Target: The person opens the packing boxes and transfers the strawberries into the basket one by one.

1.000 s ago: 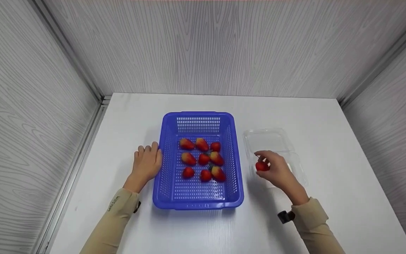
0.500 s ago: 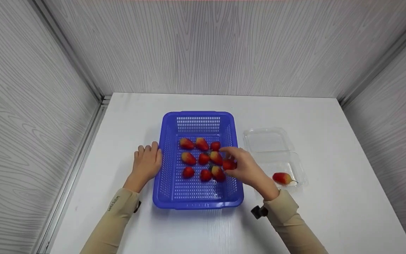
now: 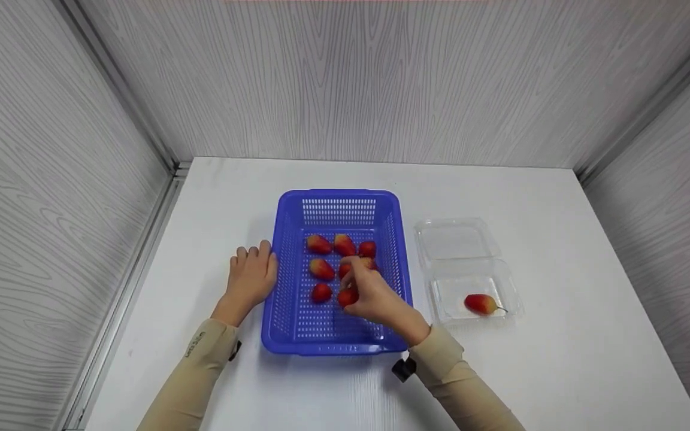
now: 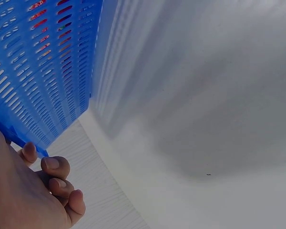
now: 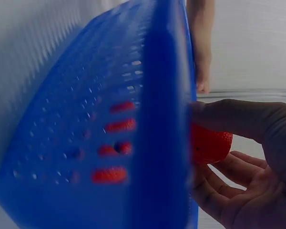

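Observation:
My left hand (image 3: 251, 276) grips the left rim of a blue perforated plastic basket (image 3: 338, 348); in the left wrist view its curled fingers (image 4: 59, 167) hook at the rim. Over the basket's lower right part, my right hand (image 3: 375, 298) pinches a red strawberry (image 5: 210, 144) between thumb and fingers, as the right wrist view shows. Several other strawberries (image 3: 321, 269) lie spaced out on the basket floor, and my right hand covers some of them. One red and yellow strawberry (image 3: 480, 304) with a thin stem lies in an open clear plastic clamshell box (image 3: 459, 239).
The clamshell stands to the right of the basket, its lid folded back away from me. Both rest on a white table (image 3: 548, 239). Grey wood-grain panels (image 3: 345, 84) close off the back and both sides.
My right hand has carried the strawberry left from above the clamshell into the basket, uncovering the strawberry left in the clamshell. My left hand has stayed at the basket's rim.

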Demonstrator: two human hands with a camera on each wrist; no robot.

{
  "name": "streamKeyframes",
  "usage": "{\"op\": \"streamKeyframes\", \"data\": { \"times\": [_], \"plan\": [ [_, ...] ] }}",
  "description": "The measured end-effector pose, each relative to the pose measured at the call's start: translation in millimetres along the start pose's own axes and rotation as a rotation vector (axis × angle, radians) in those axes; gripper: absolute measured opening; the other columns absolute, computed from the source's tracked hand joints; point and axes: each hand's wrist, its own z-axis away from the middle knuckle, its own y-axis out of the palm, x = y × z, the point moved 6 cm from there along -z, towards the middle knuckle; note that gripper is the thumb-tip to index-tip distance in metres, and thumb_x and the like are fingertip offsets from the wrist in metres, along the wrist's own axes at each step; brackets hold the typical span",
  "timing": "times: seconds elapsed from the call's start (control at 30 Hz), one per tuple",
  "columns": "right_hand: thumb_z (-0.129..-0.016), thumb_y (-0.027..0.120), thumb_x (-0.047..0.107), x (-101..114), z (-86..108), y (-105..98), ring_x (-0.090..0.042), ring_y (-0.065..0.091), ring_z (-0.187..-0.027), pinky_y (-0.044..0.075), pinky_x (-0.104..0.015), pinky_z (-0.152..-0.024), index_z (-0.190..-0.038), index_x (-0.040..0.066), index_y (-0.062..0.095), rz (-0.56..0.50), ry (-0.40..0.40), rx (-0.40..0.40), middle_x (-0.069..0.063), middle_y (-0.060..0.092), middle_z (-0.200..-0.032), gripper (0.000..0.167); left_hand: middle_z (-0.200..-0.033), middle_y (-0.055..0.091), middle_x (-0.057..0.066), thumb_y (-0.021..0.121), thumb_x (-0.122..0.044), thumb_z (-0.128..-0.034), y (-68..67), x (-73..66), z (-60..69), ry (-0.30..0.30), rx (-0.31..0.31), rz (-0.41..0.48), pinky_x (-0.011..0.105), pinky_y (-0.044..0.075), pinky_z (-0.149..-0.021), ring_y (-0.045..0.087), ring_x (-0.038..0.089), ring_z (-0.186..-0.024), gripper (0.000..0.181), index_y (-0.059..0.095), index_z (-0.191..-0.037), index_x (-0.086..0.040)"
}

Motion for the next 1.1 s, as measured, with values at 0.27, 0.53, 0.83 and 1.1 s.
{"op": "streamKeyframes", "data": {
  "times": [0.27, 0.53, 0.83, 1.1],
  "plan": [
    [-0.076, 0.081, -0.002, -4, -3.6, 23, -0.018, 0.062, -0.088, 0.054, -0.029, -0.081, -0.116, 0.004, 0.054, 0.048, 0.053, 0.063, -0.007, 0.066, -0.104, 0.048, -0.085, 0.051, 0.019, 0.034, -0.025, -0.1042, 0.4, -0.4, -0.7, 0.009, -0.015, -0.017, 0.049, 0.034, -0.072, 0.042, 0.037, -0.081, 0.025, 0.044, -0.104, -0.002],
    [-0.077, 0.083, 0.005, -3, -5.1, 35, -0.016, 0.059, -0.084, 0.053, -0.026, -0.078, -0.108, 0.009, 0.058, 0.071, 0.068, 0.071, -0.002, 0.064, -0.097, 0.04, -0.088, 0.052, 0.02, 0.033, -0.026, -0.1042, 1.3, -0.3, -0.6, 0.002, -0.001, -0.019, 0.05, 0.034, -0.073, 0.043, 0.038, -0.083, 0.026, 0.044, -0.105, -0.002],
    [-0.078, 0.082, 0.002, -7, -9.8, 53, -0.015, 0.057, -0.078, 0.051, -0.024, -0.071, -0.096, 0.011, 0.062, 0.066, 0.076, 0.141, 0.001, 0.061, -0.086, 0.028, -0.086, 0.051, 0.018, 0.034, -0.026, -0.104, 0.6, -0.3, -0.6, 0.0, 0.0, -0.009, 0.049, 0.033, -0.073, 0.041, 0.037, -0.082, 0.025, 0.045, -0.105, -0.003],
    [-0.08, 0.083, 0.011, -6, -9.3, 68, -0.012, 0.057, -0.076, 0.052, -0.022, -0.072, -0.093, 0.01, 0.071, 0.175, 0.021, 0.155, 0.003, 0.064, -0.085, 0.018, -0.087, 0.053, 0.02, 0.034, -0.025, -0.1039, 1.5, 0.2, -0.4, 0.003, -0.015, -0.012, 0.05, 0.034, -0.073, 0.043, 0.038, -0.083, 0.027, 0.047, -0.106, -0.001]
  ]
}}
